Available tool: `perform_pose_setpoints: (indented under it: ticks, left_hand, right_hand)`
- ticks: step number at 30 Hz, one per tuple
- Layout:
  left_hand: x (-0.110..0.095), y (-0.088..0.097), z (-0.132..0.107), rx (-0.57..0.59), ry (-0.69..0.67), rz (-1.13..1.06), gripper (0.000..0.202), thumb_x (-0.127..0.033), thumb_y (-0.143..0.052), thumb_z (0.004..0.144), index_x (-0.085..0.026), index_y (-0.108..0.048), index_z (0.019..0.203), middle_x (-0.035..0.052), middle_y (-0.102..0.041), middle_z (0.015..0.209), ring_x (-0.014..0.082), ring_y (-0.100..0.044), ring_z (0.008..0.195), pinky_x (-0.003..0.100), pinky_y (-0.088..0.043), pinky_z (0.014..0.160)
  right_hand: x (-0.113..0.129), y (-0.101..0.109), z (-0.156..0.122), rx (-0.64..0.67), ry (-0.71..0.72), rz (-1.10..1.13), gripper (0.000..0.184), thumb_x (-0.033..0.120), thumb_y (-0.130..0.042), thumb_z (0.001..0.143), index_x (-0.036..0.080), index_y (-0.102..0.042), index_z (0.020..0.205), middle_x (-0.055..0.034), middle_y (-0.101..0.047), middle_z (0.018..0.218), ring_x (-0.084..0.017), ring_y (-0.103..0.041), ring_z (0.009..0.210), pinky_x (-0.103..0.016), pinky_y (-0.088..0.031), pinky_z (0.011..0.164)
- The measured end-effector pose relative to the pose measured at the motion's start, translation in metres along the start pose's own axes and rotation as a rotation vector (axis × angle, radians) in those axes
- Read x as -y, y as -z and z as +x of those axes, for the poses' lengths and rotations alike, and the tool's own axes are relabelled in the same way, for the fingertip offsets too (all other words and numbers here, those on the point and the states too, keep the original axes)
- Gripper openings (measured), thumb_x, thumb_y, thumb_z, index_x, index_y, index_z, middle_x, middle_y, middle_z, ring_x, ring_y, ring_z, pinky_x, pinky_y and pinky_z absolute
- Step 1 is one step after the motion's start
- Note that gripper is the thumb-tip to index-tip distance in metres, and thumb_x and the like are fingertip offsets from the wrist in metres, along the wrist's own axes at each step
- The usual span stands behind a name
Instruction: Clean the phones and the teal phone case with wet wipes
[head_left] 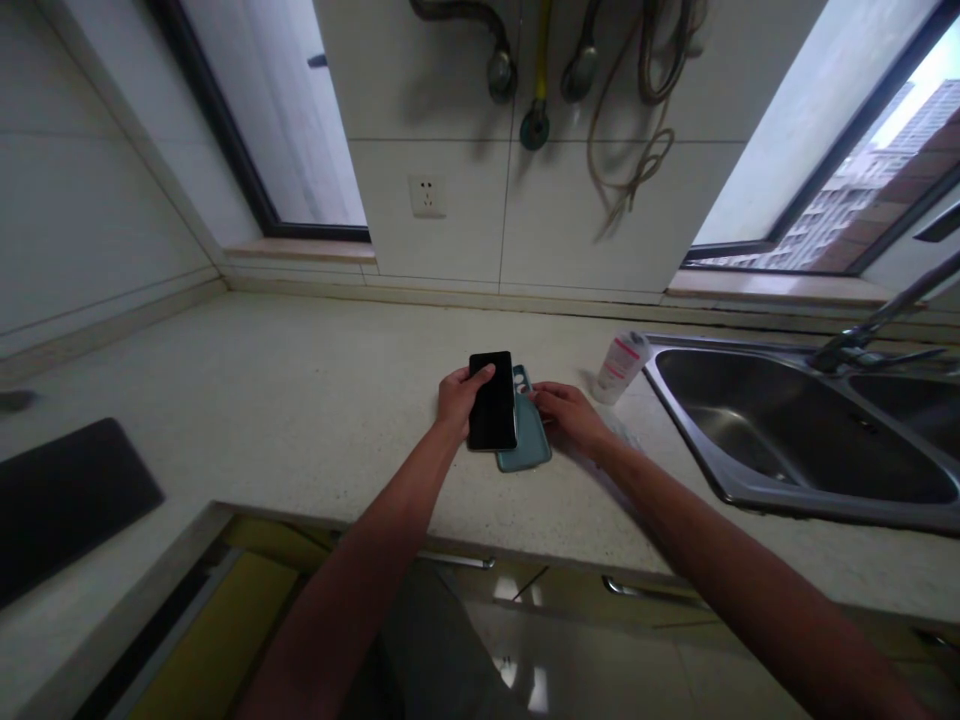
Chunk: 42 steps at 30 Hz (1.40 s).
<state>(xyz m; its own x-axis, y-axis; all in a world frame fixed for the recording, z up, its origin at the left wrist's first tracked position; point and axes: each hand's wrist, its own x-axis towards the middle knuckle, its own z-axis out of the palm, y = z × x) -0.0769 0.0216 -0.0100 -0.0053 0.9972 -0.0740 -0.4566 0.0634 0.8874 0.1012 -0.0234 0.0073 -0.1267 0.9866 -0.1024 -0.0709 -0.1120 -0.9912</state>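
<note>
My left hand (457, 398) is closed on a black smartphone (493, 410), with the thumb lying across its dark screen near the top. Partly behind the phone is a teal phone case (529, 440), its camera cut-outs showing at the upper end. The fingers of my right hand (564, 412) pinch the case's upper right edge. Phone and case overlap just over the countertop; whether they rest on it I cannot tell. Beside my right hand, a clear plastic cup (621, 368) with pink markings leans on the counter.
A steel double sink (720, 480) with a faucet (851, 345) lies to the right. The black cooktop (67, 500) is at the far left. Behind the pale countertop (315, 400), the tiled wall carries a socket (427, 196), pipe valves and a hanging cord (637, 170). Some clear plastic (624, 434) lies under my right wrist.
</note>
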Motion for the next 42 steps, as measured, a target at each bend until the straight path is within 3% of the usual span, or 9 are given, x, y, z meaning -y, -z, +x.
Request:
perform_pose_setpoints:
  ticks: [8, 14, 16, 20, 23, 29, 32, 35, 42]
  left_hand:
    - [-0.002, -0.009, -0.008, -0.103, -0.277, 0.281, 0.040, -0.045, -0.083, 0.064, -0.014, -0.073, 0.088, 0.0041, -0.070, 0.082, 0.0141, -0.059, 0.070, 0.025, -0.045, 0.064]
    - [-0.002, -0.012, -0.013, 0.000, -0.264, 0.270, 0.040, -0.048, -0.078, 0.072, -0.017, -0.072, 0.097, 0.0054, -0.072, 0.090, 0.0183, -0.064, 0.078, 0.028, -0.050, 0.071]
    - [-0.001, -0.013, -0.015, 0.003, -0.291, 0.323, 0.041, -0.048, -0.074, 0.076, -0.018, -0.070, 0.104, 0.0074, -0.073, 0.097, 0.0221, -0.067, 0.088, 0.032, -0.052, 0.078]
    - [0.003, -0.015, -0.018, -0.169, -0.451, 0.517, 0.052, -0.042, -0.069, 0.084, -0.019, -0.060, 0.130, 0.0141, -0.063, 0.136, 0.0282, -0.057, 0.127, 0.040, -0.042, 0.109]
    - [0.004, -0.017, -0.021, -0.222, -0.462, 0.591, 0.056, -0.039, -0.063, 0.088, -0.019, -0.051, 0.139, 0.0162, -0.055, 0.144, 0.0286, -0.051, 0.134, 0.042, -0.036, 0.114]
    - [0.003, -0.018, -0.015, -0.248, -0.375, 0.340, 0.033, -0.039, -0.057, 0.090, -0.019, -0.062, 0.117, 0.0137, -0.064, 0.130, 0.0266, -0.057, 0.123, 0.040, -0.040, 0.108]
    - [0.002, -0.017, -0.010, -0.189, -0.297, 0.143, 0.025, -0.042, -0.063, 0.084, -0.017, -0.065, 0.089, 0.0085, -0.069, 0.094, 0.0220, -0.064, 0.090, 0.033, -0.049, 0.084]
    - [0.000, -0.017, -0.008, -0.096, -0.241, 0.020, 0.028, -0.043, -0.071, 0.075, -0.016, -0.063, 0.076, 0.0021, -0.060, 0.071, 0.0149, -0.055, 0.065, 0.027, -0.045, 0.064]
    - [-0.006, -0.018, -0.009, -0.053, -0.248, -0.111, 0.033, -0.040, -0.081, 0.063, -0.016, -0.063, 0.074, 0.0006, -0.063, 0.073, 0.0121, -0.055, 0.067, 0.026, -0.045, 0.069]
  right_hand:
    - [-0.016, -0.019, 0.004, -0.098, 0.105, 0.277, 0.045, 0.046, -0.084, 0.061, 0.019, -0.068, 0.094, 0.0027, -0.062, 0.075, -0.010, -0.054, 0.063, -0.021, -0.043, 0.054]
    - [-0.021, -0.023, 0.000, 0.013, 0.081, 0.339, 0.052, 0.047, -0.086, 0.065, 0.026, -0.066, 0.109, 0.0033, -0.063, 0.082, -0.010, -0.054, 0.063, -0.020, -0.045, 0.053]
    - [-0.023, -0.023, 0.000, 0.052, 0.071, 0.346, 0.056, 0.048, -0.087, 0.066, 0.028, -0.065, 0.114, 0.0028, -0.065, 0.085, -0.011, -0.058, 0.067, -0.022, -0.049, 0.057]
    - [-0.027, -0.030, -0.001, 0.142, 0.111, 0.341, 0.063, 0.050, -0.081, 0.074, 0.030, -0.058, 0.128, -0.0011, -0.071, 0.102, -0.018, -0.067, 0.088, -0.031, -0.057, 0.073]
    - [-0.026, -0.038, -0.006, 0.218, 0.104, 0.351, 0.073, 0.047, -0.081, 0.075, 0.033, -0.047, 0.138, -0.0031, -0.068, 0.119, -0.022, -0.067, 0.103, -0.038, -0.058, 0.086]
    - [-0.026, -0.044, -0.011, 0.194, 0.115, 0.269, 0.096, 0.029, -0.092, 0.060, 0.033, -0.039, 0.140, -0.0066, -0.060, 0.132, -0.026, -0.063, 0.114, -0.047, -0.055, 0.098]
    - [-0.029, -0.042, -0.007, 0.097, 0.140, 0.222, 0.094, 0.025, -0.093, 0.055, 0.030, -0.044, 0.135, -0.0066, -0.062, 0.127, -0.025, -0.062, 0.112, -0.048, -0.054, 0.099]
    - [-0.029, -0.040, -0.005, 0.074, 0.151, 0.231, 0.087, 0.025, -0.091, 0.056, 0.030, -0.048, 0.132, -0.0052, -0.064, 0.123, -0.025, -0.063, 0.109, -0.047, -0.054, 0.098]
    - [-0.025, -0.036, -0.004, 0.051, 0.145, 0.200, 0.081, 0.025, -0.089, 0.055, 0.028, -0.056, 0.129, -0.0017, -0.069, 0.104, -0.019, -0.063, 0.086, -0.034, -0.054, 0.078]
